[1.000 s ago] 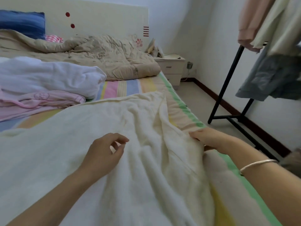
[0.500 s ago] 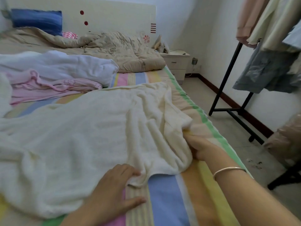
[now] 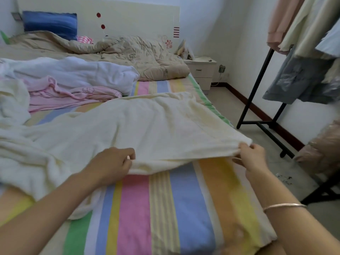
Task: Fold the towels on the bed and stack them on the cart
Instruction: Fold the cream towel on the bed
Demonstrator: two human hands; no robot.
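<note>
A large cream towel (image 3: pixel 139 126) lies spread across the striped bed (image 3: pixel 165 208). My left hand (image 3: pixel 112 163) pinches its near edge about midway along. My right hand (image 3: pixel 252 155) grips the near right corner at the bed's right side, lifting that edge a little off the sheet. Behind the cream towel a pink towel (image 3: pixel 71 96) and a white towel (image 3: pixel 73 72) lie crumpled. Another cream towel (image 3: pixel 12 100) is bunched at the far left. No cart is in view.
A beige quilt (image 3: pixel 128 54) and a blue pillow (image 3: pixel 49 24) lie at the headboard. A white nightstand (image 3: pixel 202 70) stands beside the bed. On the right stands a black clothes rack (image 3: pixel 257 89) with hanging garments above bare floor.
The cream towel has been pulled flatter and stretched out along its near edge. My left hand went from resting flat on the sheet to pinching the edge; my right hand moved right with the corner.
</note>
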